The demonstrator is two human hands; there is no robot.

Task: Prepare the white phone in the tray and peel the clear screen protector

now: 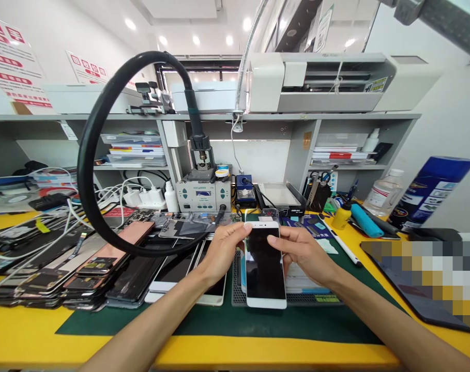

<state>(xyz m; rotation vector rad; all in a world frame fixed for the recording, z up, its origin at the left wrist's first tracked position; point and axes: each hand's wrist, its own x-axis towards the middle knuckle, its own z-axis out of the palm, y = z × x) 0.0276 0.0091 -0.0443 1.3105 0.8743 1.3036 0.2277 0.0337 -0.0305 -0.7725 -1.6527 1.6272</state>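
Observation:
A white-framed smartphone point(266, 268) with a dark, glossy screen is held up over the bench, its screen facing me. My left hand point(227, 250) grips its upper left edge, with the thumb near the top corner. On the upper right side my right hand point(299, 250) holds it, thumb tip lying on the glass and fingers behind. Beneath and behind the phone lie a dark perforated tray point(239, 295) and pale, blue-edged items that I cannot make out, partly hidden by the phone and my right hand.
Stacks of phone screens and parts point(89, 268) fill the left side. A hot-air station point(204, 195) stands behind, its thick black hose point(83, 155) looping forward. Bottles, a blue can point(432, 191) and a dark tablet-like panel point(397, 279) occupy the right. A green mat point(297, 323) covers the yellow bench.

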